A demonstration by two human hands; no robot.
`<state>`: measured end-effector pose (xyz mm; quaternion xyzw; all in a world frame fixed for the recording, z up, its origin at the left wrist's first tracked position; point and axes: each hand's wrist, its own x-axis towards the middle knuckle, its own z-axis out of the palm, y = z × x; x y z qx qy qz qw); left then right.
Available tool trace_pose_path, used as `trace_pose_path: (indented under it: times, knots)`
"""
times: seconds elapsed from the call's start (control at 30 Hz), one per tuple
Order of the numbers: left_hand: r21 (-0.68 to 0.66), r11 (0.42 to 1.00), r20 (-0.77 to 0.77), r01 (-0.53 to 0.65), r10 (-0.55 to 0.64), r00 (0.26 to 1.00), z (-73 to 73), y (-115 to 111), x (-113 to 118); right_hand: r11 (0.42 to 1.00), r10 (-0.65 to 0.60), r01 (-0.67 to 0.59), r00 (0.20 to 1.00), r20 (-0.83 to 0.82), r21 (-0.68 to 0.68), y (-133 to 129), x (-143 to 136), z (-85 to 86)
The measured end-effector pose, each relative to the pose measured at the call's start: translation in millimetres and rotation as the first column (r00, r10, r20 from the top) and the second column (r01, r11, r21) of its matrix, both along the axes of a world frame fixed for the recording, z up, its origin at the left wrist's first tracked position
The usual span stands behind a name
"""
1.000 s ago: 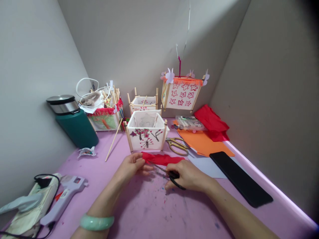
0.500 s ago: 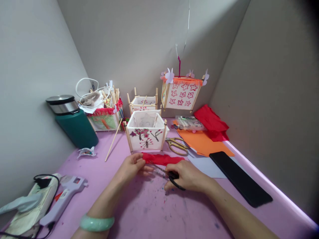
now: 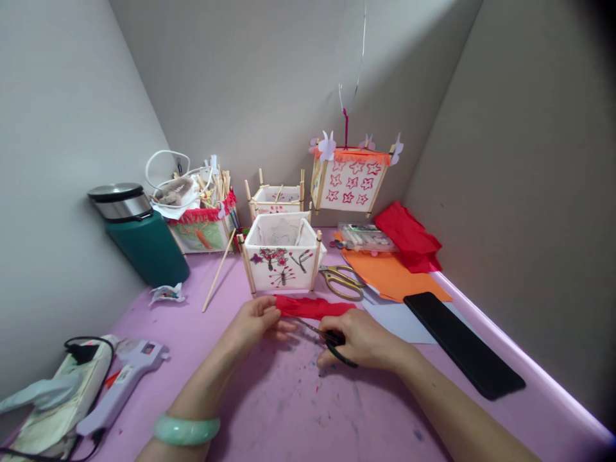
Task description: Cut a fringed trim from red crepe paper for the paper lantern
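Note:
A strip of red crepe-like paper (image 3: 312, 307) lies crosswise in front of a white box-shaped lantern (image 3: 283, 269) with stick corners and drawn flowers. My left hand (image 3: 260, 317) pinches the strip's left end between thumb and fingers. In my right hand (image 3: 356, 337) is a pair of black-handled scissors (image 3: 332, 340), gripped by the loops. Their blades point left, at the strip's lower edge near my left fingertips. Whether the blades are parted is hard to make out.
Gold-handled scissors (image 3: 342, 283) lie right of the lantern, beside orange paper (image 3: 397, 276) and a black slab (image 3: 464, 346). A glue gun (image 3: 122, 385) and power strip (image 3: 62, 391) are at left. A green bottle (image 3: 147, 247) stands behind them. Another lantern (image 3: 351, 183) hangs at the back.

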<state>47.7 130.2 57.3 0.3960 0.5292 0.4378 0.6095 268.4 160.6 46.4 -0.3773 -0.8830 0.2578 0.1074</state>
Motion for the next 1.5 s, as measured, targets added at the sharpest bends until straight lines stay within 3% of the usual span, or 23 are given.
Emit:
trace_pose_path:
  times: [0.3,1.23,1.5]
  knots:
    - [-0.006,0.997,-0.013,0.081,-0.081,0.997,-4.2,1.9,1.2,1.0,0.017,-0.017,1.0,0.002,0.022,0.2,0.2,-2.5]
    - [0.005,0.999,0.026,0.049,-0.049,0.998,-2.9,1.4,-2.0,0.999,0.011,-0.011,1.0,0.0,0.046,-0.9,-2.3,-3.8]
    - [0.001,0.992,0.01,0.124,-0.124,0.992,-4.6,0.6,-0.3,0.997,0.017,-0.017,1.0,0.001,0.071,-0.2,-1.9,-7.4]
